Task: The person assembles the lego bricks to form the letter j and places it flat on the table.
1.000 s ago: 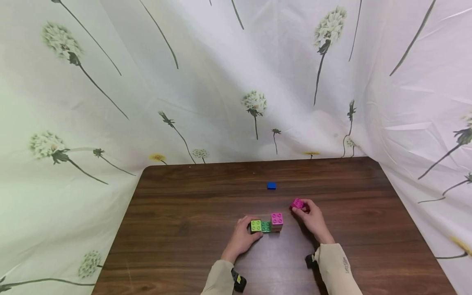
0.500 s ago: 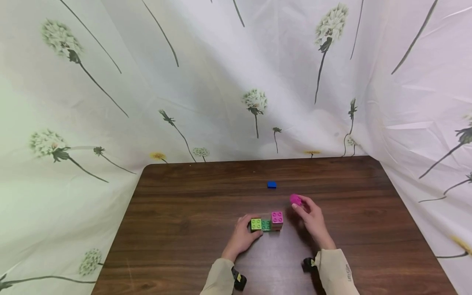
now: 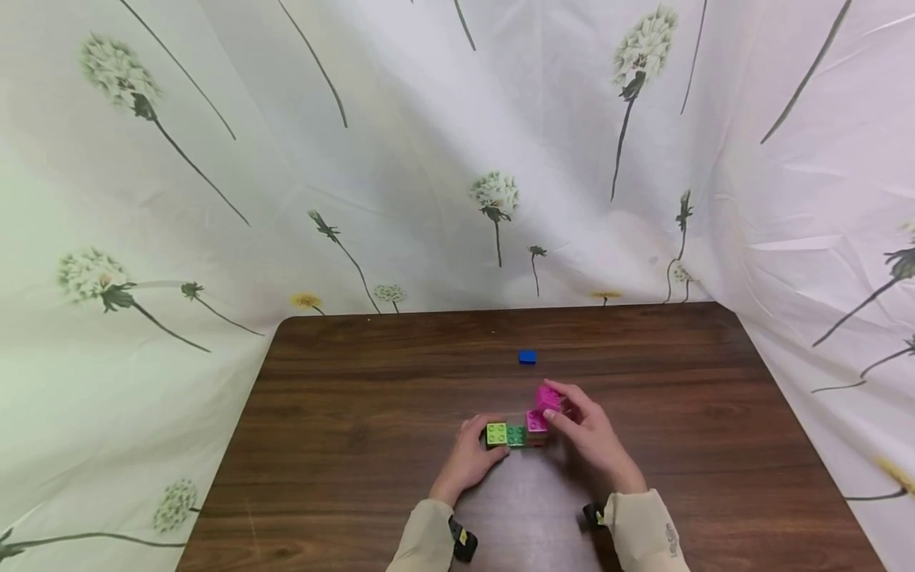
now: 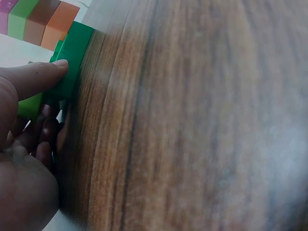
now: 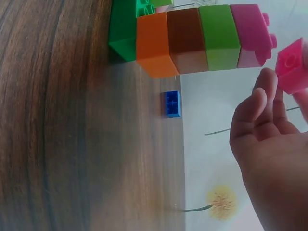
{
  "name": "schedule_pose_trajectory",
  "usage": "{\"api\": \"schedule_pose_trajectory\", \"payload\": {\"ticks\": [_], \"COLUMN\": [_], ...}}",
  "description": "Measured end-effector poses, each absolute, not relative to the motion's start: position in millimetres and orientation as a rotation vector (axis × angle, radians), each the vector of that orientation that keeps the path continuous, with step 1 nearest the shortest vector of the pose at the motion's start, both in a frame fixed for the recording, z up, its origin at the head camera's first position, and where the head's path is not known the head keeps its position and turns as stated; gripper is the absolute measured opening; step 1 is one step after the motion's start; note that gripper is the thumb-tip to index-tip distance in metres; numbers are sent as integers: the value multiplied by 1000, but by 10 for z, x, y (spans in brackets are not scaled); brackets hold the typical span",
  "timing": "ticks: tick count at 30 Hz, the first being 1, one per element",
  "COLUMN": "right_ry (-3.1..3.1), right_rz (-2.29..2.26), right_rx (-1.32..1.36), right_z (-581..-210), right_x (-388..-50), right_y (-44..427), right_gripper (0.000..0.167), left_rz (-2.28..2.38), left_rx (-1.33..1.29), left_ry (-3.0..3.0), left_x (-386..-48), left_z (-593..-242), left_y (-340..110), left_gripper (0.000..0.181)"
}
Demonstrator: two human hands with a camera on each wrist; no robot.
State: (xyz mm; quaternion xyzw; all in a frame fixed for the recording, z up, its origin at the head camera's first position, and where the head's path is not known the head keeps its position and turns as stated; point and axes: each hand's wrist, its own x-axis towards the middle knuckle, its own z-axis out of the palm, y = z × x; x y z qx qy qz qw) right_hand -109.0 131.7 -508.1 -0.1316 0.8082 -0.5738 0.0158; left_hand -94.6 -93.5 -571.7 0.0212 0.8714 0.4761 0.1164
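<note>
A toy-brick build stands on the table: a green base brick point(image 3: 515, 435) carries a lime brick point(image 3: 496, 434) at its left end. At its right end rises a column of orange point(image 5: 153, 43), brown point(image 5: 186, 41), light green point(image 5: 219, 38) and pink point(image 5: 250, 36) bricks. My left hand point(image 3: 469, 461) grips the build's left end, thumb on the green base in the left wrist view. My right hand point(image 3: 596, 441) pinches a loose pink brick point(image 3: 547, 398) just above the column's pink top, apart from it in the right wrist view.
A small blue brick point(image 3: 527, 357) lies on the brown wooden table point(image 3: 372, 381) beyond the build. A white curtain point(image 3: 429, 159) printed with dandelions hangs behind the far table edge and at the sides.
My right hand has lifted the loose pink brick and carried it left, to above the column. My left hand keeps its hold on the build.
</note>
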Motion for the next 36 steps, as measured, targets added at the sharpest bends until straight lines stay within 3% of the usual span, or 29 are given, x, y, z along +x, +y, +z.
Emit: {"api": "schedule_pose_trajectory", "payload": {"ticks": [12, 23, 36], "right_ry": [2588, 2598, 2628], "right_rz": [-1636, -1595, -1546], "right_rx": [-666, -694, -786], "right_z": [-4790, -5167, -5148], "right_x": [-973, -1087, -1108], "right_y": [1231, 1309, 1329], "right_gripper": [37, 39, 38], "left_rz": [1390, 1400, 1397], "left_rx": [75, 81, 85], "left_ry": [2565, 2568, 2571], "left_x": [-953, -961, -954], "left_z": [-5736, -5738, -5758], "left_y": [-936, -946, -947], "left_gripper": [42, 42, 42]}}
